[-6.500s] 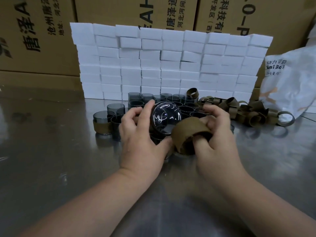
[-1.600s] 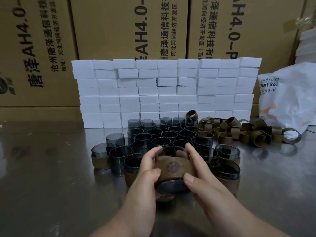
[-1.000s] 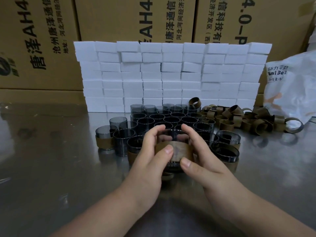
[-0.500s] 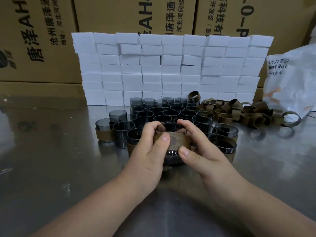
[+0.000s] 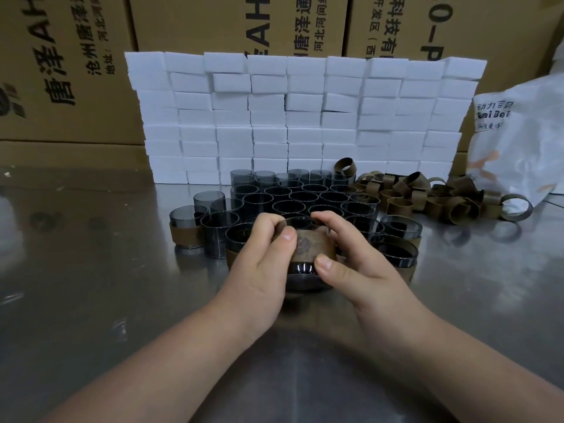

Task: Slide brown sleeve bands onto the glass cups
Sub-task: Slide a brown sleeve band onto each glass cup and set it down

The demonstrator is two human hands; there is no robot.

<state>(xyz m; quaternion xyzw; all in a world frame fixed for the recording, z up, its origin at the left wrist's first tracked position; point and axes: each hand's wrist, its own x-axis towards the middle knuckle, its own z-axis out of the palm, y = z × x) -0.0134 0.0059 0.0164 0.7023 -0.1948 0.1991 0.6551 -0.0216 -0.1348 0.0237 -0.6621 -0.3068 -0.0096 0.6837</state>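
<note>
A smoky glass cup stands on the steel table between both hands, with a brown sleeve band wrapped round its upper part. My left hand grips the cup and band from the left, thumb on the band's front. My right hand grips them from the right, thumb at the band's lower edge. Behind them stand several bare dark cups in rows. Loose brown bands lie heaped at the right.
Banded cups stand at the left and right of the group. A wall of white foam blocks rises behind, cardboard boxes behind that. A white plastic bag sits at far right. The steel table reflects light.
The cup with the band has come down onto the table. Both hands stay on it, and my thumbs have shifted on the band.
</note>
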